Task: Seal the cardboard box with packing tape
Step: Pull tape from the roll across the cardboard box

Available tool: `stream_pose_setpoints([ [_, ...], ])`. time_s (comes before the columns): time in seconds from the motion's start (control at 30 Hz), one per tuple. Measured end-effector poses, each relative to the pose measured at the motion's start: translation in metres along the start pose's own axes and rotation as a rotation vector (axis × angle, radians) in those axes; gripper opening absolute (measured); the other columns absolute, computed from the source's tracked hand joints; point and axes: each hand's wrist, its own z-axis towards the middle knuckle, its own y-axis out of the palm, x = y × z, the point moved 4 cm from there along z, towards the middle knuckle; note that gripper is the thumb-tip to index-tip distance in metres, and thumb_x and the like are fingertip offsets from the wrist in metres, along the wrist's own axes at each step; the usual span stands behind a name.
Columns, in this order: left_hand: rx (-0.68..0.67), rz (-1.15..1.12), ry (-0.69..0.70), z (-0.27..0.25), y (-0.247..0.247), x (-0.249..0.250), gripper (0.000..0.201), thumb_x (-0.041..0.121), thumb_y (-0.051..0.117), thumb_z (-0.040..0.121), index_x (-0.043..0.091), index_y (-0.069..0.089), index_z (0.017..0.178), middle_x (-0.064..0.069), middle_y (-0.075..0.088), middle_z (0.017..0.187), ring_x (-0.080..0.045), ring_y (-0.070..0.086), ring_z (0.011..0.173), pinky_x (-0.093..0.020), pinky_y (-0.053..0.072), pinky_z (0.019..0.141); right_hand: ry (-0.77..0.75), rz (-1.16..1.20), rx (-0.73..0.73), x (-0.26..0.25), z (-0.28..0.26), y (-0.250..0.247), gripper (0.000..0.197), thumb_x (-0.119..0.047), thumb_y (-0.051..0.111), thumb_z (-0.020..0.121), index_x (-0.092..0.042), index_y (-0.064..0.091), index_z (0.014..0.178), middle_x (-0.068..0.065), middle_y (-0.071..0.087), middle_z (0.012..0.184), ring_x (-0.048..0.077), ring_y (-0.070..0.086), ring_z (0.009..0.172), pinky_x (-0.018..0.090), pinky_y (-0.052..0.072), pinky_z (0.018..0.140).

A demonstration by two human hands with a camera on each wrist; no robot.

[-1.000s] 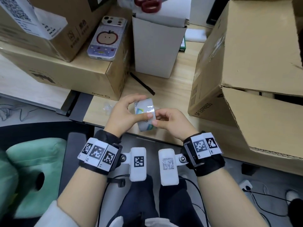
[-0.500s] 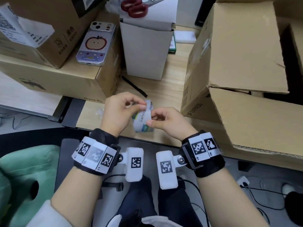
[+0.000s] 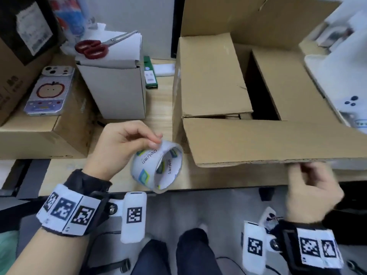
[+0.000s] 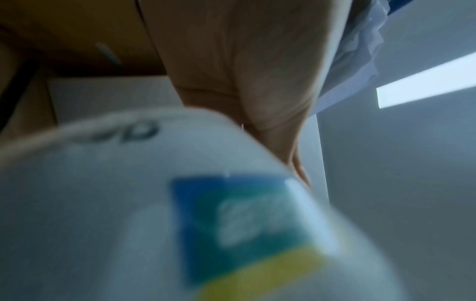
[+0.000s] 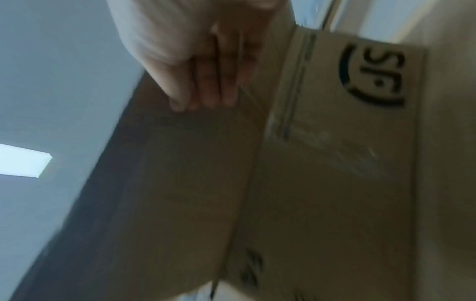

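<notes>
My left hand [image 3: 155,142] pinches the top of a white packing tape roll [image 3: 156,167] printed with blue-green labels, holding it over the desk's front edge. The roll [image 4: 180,213] fills the left wrist view, blurred, below my palm. The brown cardboard box [image 3: 210,76] stands at the right with its top flaps apart and a dark gap between them. Its near flap [image 3: 268,141] juts toward me. My right hand [image 3: 303,171], blurred, is under that flap's edge. In the right wrist view its fingertips [image 5: 203,99] touch the flap's underside [image 5: 180,173].
Red-handled scissors [image 3: 93,48] lie on a white box [image 3: 117,90] behind the tape. A phone [image 3: 47,92] rests on a brown box [image 3: 39,133] at the left. A green packet [image 3: 150,76] lies between the boxes. The wooden desk's front edge [image 3: 99,185] runs below my left hand.
My right hand let go of the tape roll and swung right to the box's near flap. The left hand keeps the roll, now turned so its hole shows. The head view shifted right.
</notes>
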Motion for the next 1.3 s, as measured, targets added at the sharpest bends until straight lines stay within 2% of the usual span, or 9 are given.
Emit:
stream_pose_setpoints([
  [0.1, 0.051, -0.175, 0.066, 0.007, 0.011, 0.018, 0.019, 0.012, 0.080, 0.056, 0.027, 0.069, 0.057, 0.011, 0.069, 0.062, -0.005, 0.069, 0.071, -0.030, 0.056, 0.084, -0.108, -0.036, 0.182, 0.003, 0.042, -0.037, 0.025, -0.045, 0.069, 0.080, -0.035, 0.056, 0.099, 0.012, 0.057, 0.114, 0.027, 0.054, 0.105, 0.040, 0.045, 0.090],
  [0.2, 0.010, -0.302, 0.139, 0.015, 0.022, 0.037, 0.010, 0.032, 0.078, 0.059, 0.026, 0.070, 0.062, 0.010, 0.069, 0.066, -0.007, 0.069, 0.073, -0.028, 0.055, 0.084, -0.274, -0.137, 0.069, -0.004, 0.085, -0.026, 0.026, -0.046, 0.064, 0.084, -0.032, 0.061, 0.105, 0.008, 0.054, 0.120, 0.029, 0.047, 0.119, 0.041, 0.032, 0.104],
  [0.37, 0.012, -0.309, 0.182, 0.029, 0.042, 0.062, 0.009, 0.029, 0.077, 0.058, 0.026, 0.070, 0.062, 0.010, 0.069, 0.066, -0.009, 0.070, 0.074, -0.024, 0.054, 0.082, -0.340, -0.311, -0.083, -0.017, 0.138, 0.010, 0.044, -0.057, 0.047, 0.086, -0.019, 0.069, 0.091, 0.007, 0.066, 0.092, 0.022, 0.045, 0.101, 0.024, 0.016, 0.088],
  [0.5, 0.108, -0.235, 0.123, 0.046, 0.058, 0.073, 0.008, 0.024, 0.076, 0.052, 0.022, 0.069, 0.057, 0.006, 0.069, 0.061, -0.009, 0.071, 0.070, -0.025, 0.057, 0.078, -0.271, -0.408, -0.268, -0.013, 0.182, 0.047, 0.035, -0.052, 0.049, 0.086, -0.026, 0.067, 0.101, 0.000, 0.065, 0.111, 0.022, 0.045, 0.113, 0.032, 0.014, 0.097],
  [0.6, 0.147, -0.154, 0.023, 0.064, 0.077, 0.081, 0.008, 0.015, 0.069, 0.060, 0.021, 0.070, 0.055, 0.004, 0.070, 0.059, -0.006, 0.068, 0.061, -0.017, 0.055, 0.061, -0.297, -0.423, -0.449, 0.002, 0.199, 0.077, 0.043, -0.044, 0.052, 0.089, -0.031, 0.051, 0.129, -0.002, 0.040, 0.147, 0.022, 0.020, 0.141, 0.047, 0.002, 0.113],
  [0.7, 0.168, -0.082, -0.048, 0.083, 0.093, 0.087, 0.006, 0.007, 0.063, 0.068, 0.012, 0.065, 0.065, 0.007, 0.069, 0.057, -0.001, 0.061, 0.052, -0.013, 0.049, 0.053, -0.269, -0.393, -0.637, 0.023, 0.196, 0.097, 0.060, -0.035, 0.053, 0.091, -0.031, 0.027, 0.145, 0.000, 0.000, 0.159, 0.026, -0.011, 0.145, 0.044, -0.013, 0.112],
  [0.83, 0.197, 0.058, -0.155, 0.103, 0.105, 0.075, 0.002, 0.016, 0.070, 0.066, 0.016, 0.067, 0.066, 0.006, 0.069, 0.061, -0.004, 0.057, 0.054, -0.026, 0.043, 0.056, -0.203, -0.483, -0.967, 0.063, 0.169, 0.116, 0.053, -0.044, 0.041, 0.095, -0.037, 0.022, 0.144, -0.003, -0.001, 0.158, 0.022, -0.008, 0.145, 0.044, -0.011, 0.115],
  [1.0, 0.279, 0.124, -0.280, 0.117, 0.119, 0.048, 0.008, 0.005, 0.069, 0.076, 0.011, 0.068, 0.071, 0.000, 0.067, 0.064, -0.007, 0.052, 0.051, -0.015, 0.037, 0.042, -0.281, -0.527, -0.953, 0.075, 0.164, 0.122, 0.050, -0.050, 0.029, 0.096, -0.039, 0.023, 0.144, -0.009, 0.007, 0.157, 0.019, -0.001, 0.146, 0.040, -0.006, 0.116],
  [1.3, 0.261, -0.006, -0.346, 0.121, 0.140, 0.042, 0.009, -0.003, 0.060, 0.082, 0.003, 0.062, 0.075, 0.006, 0.064, 0.049, 0.000, 0.049, 0.031, -0.009, 0.034, 0.031, -0.199, -0.293, -0.887, 0.055, 0.170, 0.117, 0.050, -0.039, 0.051, 0.091, -0.036, 0.034, 0.139, -0.013, 0.009, 0.156, 0.012, -0.003, 0.145, 0.037, -0.012, 0.115],
])
